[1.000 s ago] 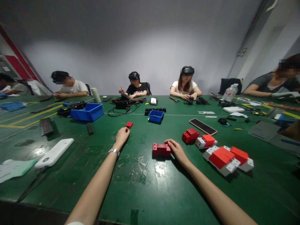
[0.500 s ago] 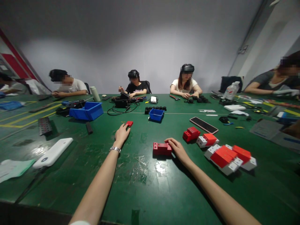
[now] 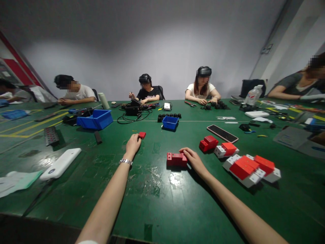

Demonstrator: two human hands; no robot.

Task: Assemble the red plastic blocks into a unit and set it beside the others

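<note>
1. Nearest the viewpoint, I see the green bench (image 3: 162, 210) run under both bare forearms, with a metal band (image 3: 126, 161) on the left wrist
2. Off to the left, a white oblong device (image 3: 61, 164) with a dark cable lies beside a pale cloth (image 3: 19, 183)
3. On the right I count several red-and-white blocks (image 3: 245, 167) in a loose group, some lying side by side
4. The red block (image 3: 177, 160) lies in front, near the middle; my right hand (image 3: 196, 163) has its fingers over the right end, touching it, though I cannot tell whether it grips
5. A little farther, my left hand (image 3: 133, 144) has curled fingers against the near left side of a small red piece (image 3: 142, 135); from here I cannot tell if they pinch it
6. To the right, a second red block (image 3: 208, 143) sits just beside a dark-screened phone (image 3: 222, 134)
7. Beyond the hands I have a small blue bin (image 3: 170, 123) before a row of black parts (image 3: 169, 116), and a larger blue bin (image 3: 95, 119) to the left
8. At the far side, co-workers (image 3: 201, 89) sit with bent heads before a grey wall (image 3: 170, 44)
</note>
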